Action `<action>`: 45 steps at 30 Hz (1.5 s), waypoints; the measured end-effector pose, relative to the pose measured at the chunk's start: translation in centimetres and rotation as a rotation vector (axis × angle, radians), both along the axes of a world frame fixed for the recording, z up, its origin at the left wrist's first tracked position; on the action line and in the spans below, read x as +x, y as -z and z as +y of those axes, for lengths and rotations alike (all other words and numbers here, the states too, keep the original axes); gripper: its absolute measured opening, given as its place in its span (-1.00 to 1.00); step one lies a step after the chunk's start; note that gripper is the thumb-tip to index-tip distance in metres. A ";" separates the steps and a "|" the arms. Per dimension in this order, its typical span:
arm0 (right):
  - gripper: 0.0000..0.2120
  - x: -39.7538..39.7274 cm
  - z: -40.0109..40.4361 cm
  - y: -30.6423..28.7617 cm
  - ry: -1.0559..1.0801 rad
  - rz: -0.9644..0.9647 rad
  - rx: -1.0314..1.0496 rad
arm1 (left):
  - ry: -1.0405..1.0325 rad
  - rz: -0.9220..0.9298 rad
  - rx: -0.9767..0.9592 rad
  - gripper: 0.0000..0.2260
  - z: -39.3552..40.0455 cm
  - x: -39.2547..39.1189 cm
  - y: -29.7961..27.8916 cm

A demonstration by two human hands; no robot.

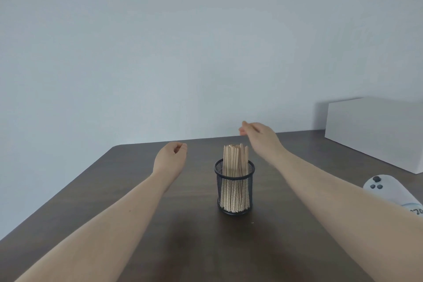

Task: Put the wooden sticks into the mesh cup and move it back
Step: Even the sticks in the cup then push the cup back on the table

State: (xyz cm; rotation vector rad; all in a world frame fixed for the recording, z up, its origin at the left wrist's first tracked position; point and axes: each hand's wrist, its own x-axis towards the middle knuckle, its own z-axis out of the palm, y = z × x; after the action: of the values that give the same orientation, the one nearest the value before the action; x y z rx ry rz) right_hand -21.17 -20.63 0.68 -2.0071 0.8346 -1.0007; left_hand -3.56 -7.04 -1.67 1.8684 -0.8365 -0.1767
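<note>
While both our arms reach out over the table [128,190], the cup [234,190] stands upright between them, nearer to our right forearm than to our left. It touches neither hand. The sticks [235,160] stand packed in it, their tops rising above its rim, their lower lengths seen only through the black mesh.

Our left hand [170,155] hangs to the left of the cup and a little beyond it, fingers curled in toward the palm, loosely closed on nothing that we can see. We look at it from the wrist side, so the fingertips are mostly hidden behind the knuckles.

Our right hand [258,135] is raised beyond the cup and just to its right, above the tops of the sticks. Its fingers bend forward and away from us; they are blurred and partly hidden by the back of the hand, and we cannot tell whether they are pinched together or whether anything is held between them.

To the right of our right forearm lies a white controller [384,192], partly covered by the arm and cut off at the frame edge. Beyond it, a white box [375,130] is also cut off at the right edge.
</note>
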 end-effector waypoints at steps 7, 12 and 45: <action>-0.58 -3.4 -1.9 2.2 -0.108 0.095 0.235 | 0.015 -0.001 -0.014 -0.82 0.4 -0.7 -0.4; -0.31 -4.9 -2.1 5.2 -0.575 0.320 0.419 | 0.011 0.007 -0.013 -0.81 0.3 -0.2 -0.2; -0.41 -2.0 1.7 7.2 0.015 0.028 0.099 | -0.066 -0.038 0.045 -0.75 -2.5 2.4 2.9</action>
State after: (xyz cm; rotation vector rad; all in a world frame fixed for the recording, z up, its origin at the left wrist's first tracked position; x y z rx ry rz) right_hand -23.22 -18.88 -6.53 -1.9380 0.8978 -0.9236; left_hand -1.20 -9.53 -4.58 1.9436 -0.8016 -0.1200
